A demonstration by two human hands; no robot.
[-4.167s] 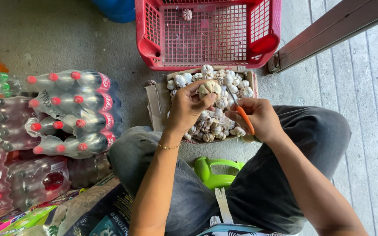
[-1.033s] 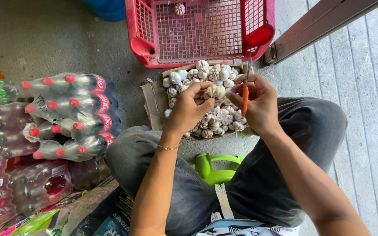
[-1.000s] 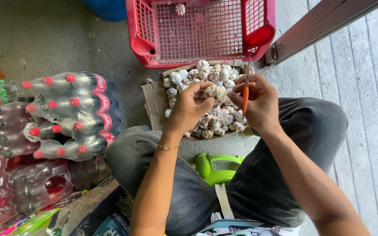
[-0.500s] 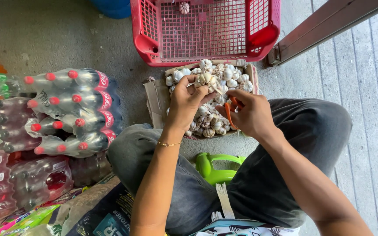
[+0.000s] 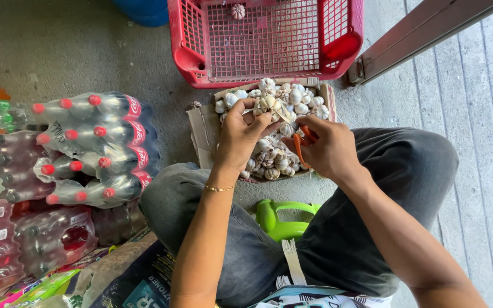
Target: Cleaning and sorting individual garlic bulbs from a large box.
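Green plastic stool point(image 5: 283, 219) shows between the knees, nearest of all. Just beyond it, the right hand point(image 5: 327, 149) is closed around orange-handled scissors point(image 5: 300, 147), their blades hidden. The left hand point(image 5: 241, 134) pinches a garlic bulb point(image 5: 267, 104) over the cardboard box point(image 5: 201, 131) of garlic. Papery, light and dry, the bulb probably crushes little but sheds skin; gripping its round body seems safest. Farthest, a red plastic basket point(image 5: 186, 57) holds one bulb.

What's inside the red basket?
Inside the red basket only one garlic bulb shows, near its far edge; the rest of its mesh floor looks bare. The far end is cut off by the picture's edge, so anything there cannot be seen.
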